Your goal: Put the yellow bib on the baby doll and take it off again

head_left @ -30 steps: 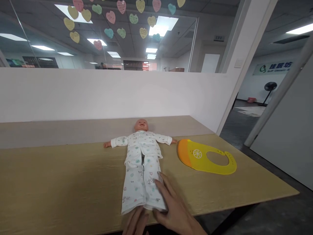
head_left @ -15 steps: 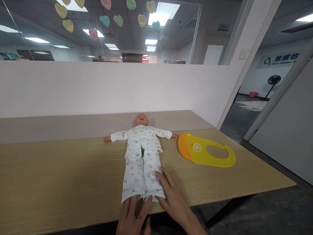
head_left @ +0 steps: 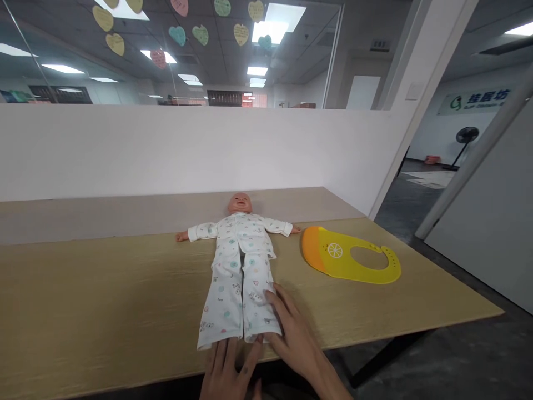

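A baby doll (head_left: 240, 204) lies on its back on the table, head away from me and arms stretched sideways. It wears a white printed top (head_left: 240, 230) and matching trousers (head_left: 225, 300), whose legs lie apart with their hems toward me. At the hems, the extended fingers of my left hand (head_left: 229, 366) touch the cloth; its thumb points to the hem on the right. My right hand (head_left: 295, 333) rests along the outer side of the right-hand trouser leg, fingers spread over the cloth. The doll's feet cannot be seen.
A yellow and orange bib (head_left: 339, 258) with a neck opening lies flat to the right of the doll. The wooden table (head_left: 104, 311) meets a white wall (head_left: 187, 150) at the back. Its front edge runs just under my hands. A grey door (head_left: 491, 233) stands at the right.
The left-hand trouser leg has shifted to the left and its hem spreads wider, so the gap between the legs has grown. My left hand has moved slightly; my right stays in place.
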A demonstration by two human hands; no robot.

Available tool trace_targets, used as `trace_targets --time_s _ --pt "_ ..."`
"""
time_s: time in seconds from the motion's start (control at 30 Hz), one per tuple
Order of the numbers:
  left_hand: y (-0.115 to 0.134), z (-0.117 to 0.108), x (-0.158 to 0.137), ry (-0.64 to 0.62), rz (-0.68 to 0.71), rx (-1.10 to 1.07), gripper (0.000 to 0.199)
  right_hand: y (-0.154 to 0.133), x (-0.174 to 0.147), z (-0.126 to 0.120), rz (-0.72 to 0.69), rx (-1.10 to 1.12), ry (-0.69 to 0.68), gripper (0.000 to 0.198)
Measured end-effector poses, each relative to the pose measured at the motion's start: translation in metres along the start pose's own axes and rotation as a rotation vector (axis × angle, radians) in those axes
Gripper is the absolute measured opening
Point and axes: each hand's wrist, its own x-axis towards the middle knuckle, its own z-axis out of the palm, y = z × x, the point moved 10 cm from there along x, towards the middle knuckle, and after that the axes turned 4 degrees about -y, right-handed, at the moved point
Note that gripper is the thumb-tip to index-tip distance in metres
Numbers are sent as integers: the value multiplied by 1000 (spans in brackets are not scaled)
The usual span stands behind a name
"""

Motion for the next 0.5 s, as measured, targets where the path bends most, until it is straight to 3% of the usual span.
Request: trace_targets --time_s 0.2,0.4,0.5 --pt "-1 -5 11 52 -55 -10 44 0 1 -2 4 3 4 66" --pt "9 0 6 77 -66 39 39 0 1 -1 17 7 -2 68" --pt "10 4 4 83 -147 6 38 2 1 -1 28 17 -11 74"
